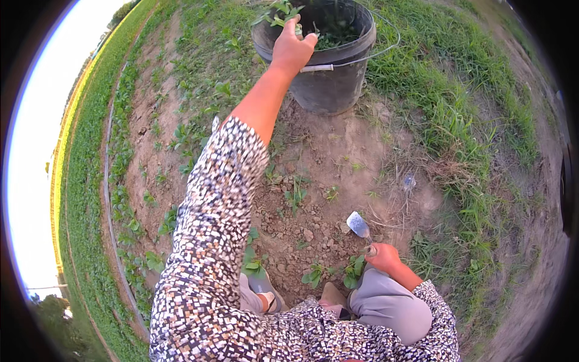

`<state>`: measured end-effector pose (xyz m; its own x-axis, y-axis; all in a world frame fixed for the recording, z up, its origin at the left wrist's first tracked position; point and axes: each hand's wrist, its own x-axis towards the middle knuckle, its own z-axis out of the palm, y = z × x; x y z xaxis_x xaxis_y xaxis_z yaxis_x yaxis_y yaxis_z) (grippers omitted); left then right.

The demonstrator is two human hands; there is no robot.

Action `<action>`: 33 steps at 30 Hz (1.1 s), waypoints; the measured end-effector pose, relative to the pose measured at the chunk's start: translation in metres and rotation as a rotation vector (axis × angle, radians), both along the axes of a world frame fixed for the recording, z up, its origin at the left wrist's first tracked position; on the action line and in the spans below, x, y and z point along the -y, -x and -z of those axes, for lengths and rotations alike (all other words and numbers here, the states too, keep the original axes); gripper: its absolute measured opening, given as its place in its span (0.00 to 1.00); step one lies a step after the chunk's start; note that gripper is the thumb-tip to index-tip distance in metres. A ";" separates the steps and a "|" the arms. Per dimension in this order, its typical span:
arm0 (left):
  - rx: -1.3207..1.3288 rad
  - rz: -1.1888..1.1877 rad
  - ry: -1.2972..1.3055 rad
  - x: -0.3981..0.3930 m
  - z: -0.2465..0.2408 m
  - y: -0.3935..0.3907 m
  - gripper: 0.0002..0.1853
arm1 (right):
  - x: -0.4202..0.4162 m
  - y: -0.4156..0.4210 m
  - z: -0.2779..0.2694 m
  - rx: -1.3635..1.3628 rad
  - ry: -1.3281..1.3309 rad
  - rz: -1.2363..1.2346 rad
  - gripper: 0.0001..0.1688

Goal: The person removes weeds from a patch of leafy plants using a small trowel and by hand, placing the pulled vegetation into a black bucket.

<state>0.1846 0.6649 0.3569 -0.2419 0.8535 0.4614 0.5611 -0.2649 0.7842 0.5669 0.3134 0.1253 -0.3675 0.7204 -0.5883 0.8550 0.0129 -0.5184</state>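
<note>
My left hand (294, 47) reaches over the near left rim of a black plastic bucket (328, 90), gripping a bunch of uprooted green weeds (282, 16). Leafy greens (337, 40) lie inside the bucket, whose wire handle with a white grip (317, 68) hangs over the near side. Beside my bent knee, my right hand (384, 258) is closed around the handle of a small hand trowel (358, 224). The trowel's flat metal blade points up and to the left, above crumbly soil.
Small leafy seedlings (315, 275) grow close to my shoes. Another weed (296, 195) stands in the soil between me and the bucket. Thick grass (434, 104) borders the right side. A long thin pipe or hose (107, 181) runs beside crop rows at the left.
</note>
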 end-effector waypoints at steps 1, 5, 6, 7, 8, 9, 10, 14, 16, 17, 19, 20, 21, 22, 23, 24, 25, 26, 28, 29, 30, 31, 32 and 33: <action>0.079 0.062 -0.102 0.017 0.016 -0.012 0.29 | 0.002 -0.007 0.003 -0.003 0.029 0.035 0.15; -0.224 0.027 -0.317 0.098 0.076 -0.004 0.14 | -0.001 -0.001 0.007 -0.068 0.044 0.053 0.16; -0.087 0.071 -0.171 0.120 0.089 0.006 0.14 | 0.001 0.000 0.009 -0.110 0.024 0.073 0.15; 0.076 0.111 -0.016 0.145 0.108 0.013 0.13 | 0.001 -0.001 0.010 -0.076 0.050 0.047 0.17; 0.083 0.083 0.156 0.173 0.125 0.025 0.13 | -0.005 -0.001 0.011 -0.038 0.066 0.024 0.20; 0.092 0.057 0.324 0.203 0.141 0.044 0.13 | -0.008 0.001 0.010 -0.027 0.087 0.026 0.20; -0.005 0.044 0.402 0.234 0.167 0.068 0.13 | -0.010 0.004 0.008 -0.022 0.094 0.025 0.19; -0.077 0.097 0.851 0.375 0.230 0.133 0.15 | -0.007 0.003 0.000 0.042 0.030 -0.028 0.17; 0.060 -0.011 1.038 0.435 0.245 0.147 0.16 | -0.005 -0.002 -0.008 0.053 0.016 -0.005 0.17; 0.124 -0.006 1.071 0.454 0.255 0.148 0.16 | -0.007 -0.007 -0.013 0.101 -0.017 -0.037 0.16; 0.253 -0.003 1.142 0.490 0.261 0.147 0.16 | -0.009 -0.012 -0.022 0.189 -0.074 -0.109 0.16; 0.335 0.023 1.186 0.503 0.263 0.141 0.17 | -0.012 -0.010 -0.028 0.217 -0.069 -0.128 0.16; 0.380 0.085 1.221 0.514 0.264 0.133 0.17 | -0.016 -0.007 -0.043 0.258 -0.072 -0.147 0.17; 0.418 0.118 1.285 0.528 0.267 0.127 0.17 | -0.021 -0.004 -0.050 0.284 -0.076 -0.169 0.17; 0.457 0.153 1.348 0.540 0.271 0.122 0.17 | -0.024 -0.004 -0.055 0.312 -0.098 -0.195 0.17; 0.467 0.225 1.334 0.555 0.284 0.120 0.17 | -0.028 -0.001 -0.061 0.332 -0.120 -0.224 0.17; 0.467 0.287 1.326 0.572 0.297 0.119 0.17 | -0.031 0.005 -0.062 0.338 -0.137 -0.253 0.17; 0.434 0.316 1.308 0.578 0.306 0.113 0.17 | -0.035 0.008 -0.070 0.343 -0.142 -0.268 0.17; 0.471 0.309 1.300 0.586 0.308 0.106 0.16 | -0.041 0.018 -0.081 0.339 -0.140 -0.297 0.17; 0.547 0.283 1.299 0.589 0.308 0.105 0.16 | -0.043 0.029 -0.086 0.353 -0.151 -0.352 0.17; 0.629 0.268 1.281 0.585 0.307 0.104 0.15 | -0.046 0.042 -0.097 0.380 -0.173 -0.405 0.17; 0.675 0.224 1.197 0.582 0.307 0.107 0.14 | -0.049 0.057 -0.106 0.407 -0.196 -0.458 0.17; 0.708 0.177 1.128 0.578 0.302 0.110 0.14 | -0.051 0.069 -0.108 0.382 -0.188 -0.523 0.15; 0.739 0.132 1.058 0.573 0.298 0.114 0.13 | -0.053 0.085 -0.109 0.369 -0.182 -0.576 0.14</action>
